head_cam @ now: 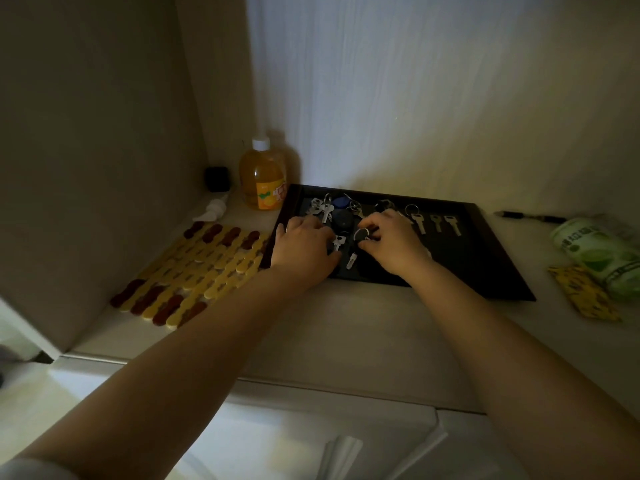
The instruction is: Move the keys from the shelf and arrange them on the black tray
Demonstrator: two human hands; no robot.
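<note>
Most keys already lie on the black tray; left hand flat, right hand pinching a key ring

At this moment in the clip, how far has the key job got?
Mostly done, it seems. Single keys lie in a row at the right of the black tray, and a bunch with a blue fob sits at its back left. In hand: the right hand pinches a key ring, and the left hand rests by a loose key. Left: spreading that cluster. No keys show on the shelf outside the tray.
</note>
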